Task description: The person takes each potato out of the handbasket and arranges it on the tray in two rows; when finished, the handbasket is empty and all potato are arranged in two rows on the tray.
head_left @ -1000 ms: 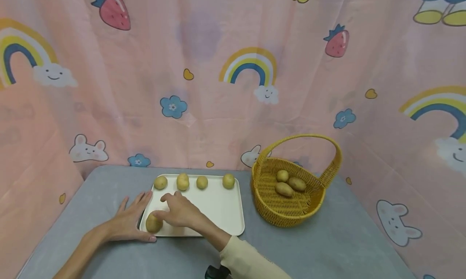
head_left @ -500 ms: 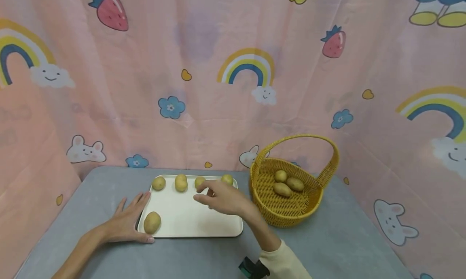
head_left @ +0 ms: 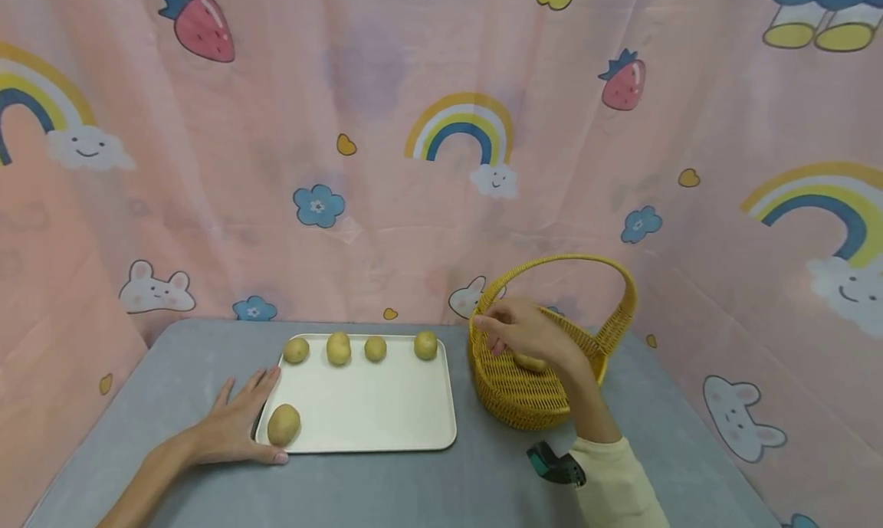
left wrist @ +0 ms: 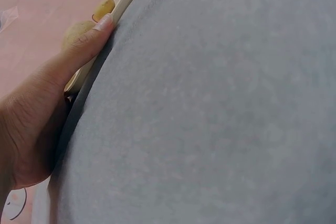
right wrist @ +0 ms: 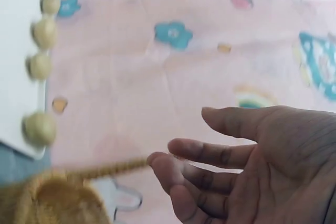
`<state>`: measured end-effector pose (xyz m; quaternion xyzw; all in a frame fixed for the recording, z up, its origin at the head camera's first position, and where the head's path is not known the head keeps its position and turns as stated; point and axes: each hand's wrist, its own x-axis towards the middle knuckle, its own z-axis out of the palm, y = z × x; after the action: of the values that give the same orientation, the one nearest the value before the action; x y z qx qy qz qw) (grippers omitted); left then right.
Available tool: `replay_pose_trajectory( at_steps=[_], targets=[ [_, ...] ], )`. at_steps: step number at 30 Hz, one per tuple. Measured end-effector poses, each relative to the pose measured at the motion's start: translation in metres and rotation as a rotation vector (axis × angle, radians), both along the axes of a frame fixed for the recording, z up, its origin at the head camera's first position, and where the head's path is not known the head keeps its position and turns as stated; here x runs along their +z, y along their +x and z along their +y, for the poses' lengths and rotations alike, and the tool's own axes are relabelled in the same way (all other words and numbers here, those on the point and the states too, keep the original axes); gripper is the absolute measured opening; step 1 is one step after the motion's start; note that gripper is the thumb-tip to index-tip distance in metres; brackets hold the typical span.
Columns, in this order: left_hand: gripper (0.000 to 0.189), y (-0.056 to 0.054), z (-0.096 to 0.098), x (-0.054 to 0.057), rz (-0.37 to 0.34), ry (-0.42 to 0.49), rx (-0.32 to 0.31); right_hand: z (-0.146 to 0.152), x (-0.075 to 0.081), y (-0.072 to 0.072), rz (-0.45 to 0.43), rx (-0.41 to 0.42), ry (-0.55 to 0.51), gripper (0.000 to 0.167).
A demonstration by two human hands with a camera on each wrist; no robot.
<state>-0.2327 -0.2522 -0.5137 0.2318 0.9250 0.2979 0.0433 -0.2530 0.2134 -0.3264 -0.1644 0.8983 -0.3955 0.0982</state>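
The right hand [head_left: 527, 332] is held over the basket [head_left: 520, 396], with its forearm reached in from the near right and its wrist bent, so that the fingers are pointed left. These fingers are loosely bent and parted, and the thumb is held clear of them. Whether the handle [head_left: 628, 298] is touched cannot be told. A cream sleeve [head_left: 617, 482] is worn on this arm, and a dark device [head_left: 555, 464] is strapped by the wrist.

The left hand [head_left: 237, 421] is set around the near left corner of the tray [head_left: 372, 413]. Its fingers are straight, spread apart and rested along the left rim, while the thumb is laid along the near rim.

Five potatoes [head_left: 283, 425] are carried by the tray: four are lined up along the far rim, with the widest gap left before the rightmost, and one is placed in the near left corner. In the basket, one potato is plainly seen; the rest of the inside is partly hidden by the right hand. One tray and one basket are set side by side, apart, on the grey bench [head_left: 359, 493].
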Motion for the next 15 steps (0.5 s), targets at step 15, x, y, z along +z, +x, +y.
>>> replay_pose_trajectory(
  at_steps=[15],
  targets=[
    [0.136, 0.001, 0.001, 0.000, -0.024, -0.008, 0.015, 0.090, -0.056, -0.072, -0.169, -0.167, 0.160, 0.046]
  ],
)
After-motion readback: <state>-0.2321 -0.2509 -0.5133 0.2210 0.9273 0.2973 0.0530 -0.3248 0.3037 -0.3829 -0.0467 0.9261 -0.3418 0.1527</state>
